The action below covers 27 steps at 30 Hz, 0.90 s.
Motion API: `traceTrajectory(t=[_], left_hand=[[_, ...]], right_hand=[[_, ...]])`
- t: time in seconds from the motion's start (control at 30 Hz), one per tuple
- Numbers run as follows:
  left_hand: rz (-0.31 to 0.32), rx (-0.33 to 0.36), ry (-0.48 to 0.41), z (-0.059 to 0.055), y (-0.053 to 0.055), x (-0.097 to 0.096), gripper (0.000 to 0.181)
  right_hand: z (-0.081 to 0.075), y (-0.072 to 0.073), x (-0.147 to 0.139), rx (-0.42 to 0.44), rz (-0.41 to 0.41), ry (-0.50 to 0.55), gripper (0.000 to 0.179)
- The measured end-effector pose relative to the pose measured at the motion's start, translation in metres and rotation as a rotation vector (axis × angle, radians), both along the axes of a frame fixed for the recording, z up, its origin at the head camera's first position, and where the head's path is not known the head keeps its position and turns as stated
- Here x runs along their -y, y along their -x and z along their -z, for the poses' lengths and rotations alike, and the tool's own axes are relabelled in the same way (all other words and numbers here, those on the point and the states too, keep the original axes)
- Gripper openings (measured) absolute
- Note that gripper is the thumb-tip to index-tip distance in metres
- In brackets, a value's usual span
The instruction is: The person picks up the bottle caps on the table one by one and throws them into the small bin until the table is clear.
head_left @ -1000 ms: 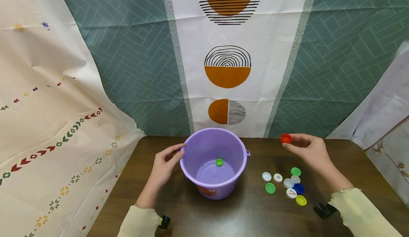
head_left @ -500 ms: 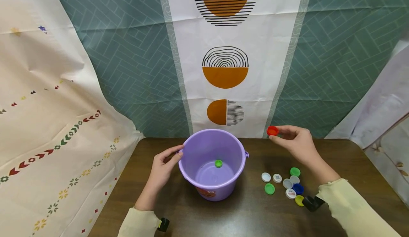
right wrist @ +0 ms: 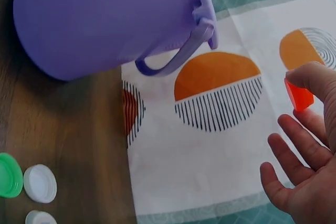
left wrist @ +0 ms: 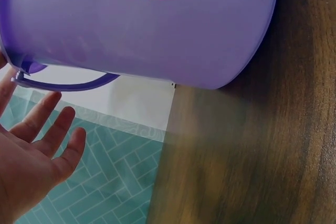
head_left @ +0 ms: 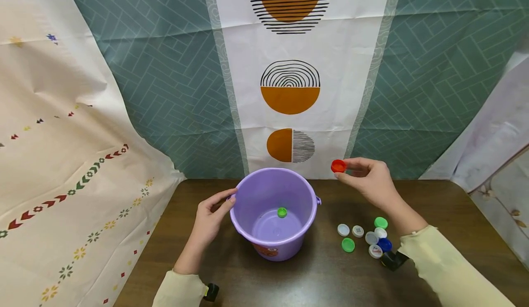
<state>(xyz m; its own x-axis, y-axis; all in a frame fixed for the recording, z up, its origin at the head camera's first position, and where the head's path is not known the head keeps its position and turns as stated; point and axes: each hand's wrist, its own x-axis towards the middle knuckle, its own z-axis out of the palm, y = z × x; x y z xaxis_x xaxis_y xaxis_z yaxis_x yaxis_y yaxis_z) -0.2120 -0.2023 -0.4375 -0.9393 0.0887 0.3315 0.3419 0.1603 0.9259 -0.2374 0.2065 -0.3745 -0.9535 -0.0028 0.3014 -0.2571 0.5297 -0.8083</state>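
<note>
Red plastic bottle cap [head_left: 338, 166], clamped in the thumb-and-forefinger grip of the right hand [head_left: 365, 176], hangs right of the purple bucket [head_left: 264, 190]; premature release may drop it onto the desk [head_left: 322, 279], while a tug by the left hand [head_left: 210, 213], which pinches the bucket, could tip that over.

From the head, I look forward and down across the table [head_left: 326, 284]; my closer, sideways-turned wrist views share the bucket [left wrist: 147, 38]: top of the left frame, upper left of the right.
</note>
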Motion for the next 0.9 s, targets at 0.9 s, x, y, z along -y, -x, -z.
traceTrajectory(t=[0.9], left_hand=[[0.007,-0.007,-0.006,0.001,0.001,0.000,0.031]], right_hand=[[-0.023,-0.009,0.091,0.082,-0.328,0.231,0.033]])
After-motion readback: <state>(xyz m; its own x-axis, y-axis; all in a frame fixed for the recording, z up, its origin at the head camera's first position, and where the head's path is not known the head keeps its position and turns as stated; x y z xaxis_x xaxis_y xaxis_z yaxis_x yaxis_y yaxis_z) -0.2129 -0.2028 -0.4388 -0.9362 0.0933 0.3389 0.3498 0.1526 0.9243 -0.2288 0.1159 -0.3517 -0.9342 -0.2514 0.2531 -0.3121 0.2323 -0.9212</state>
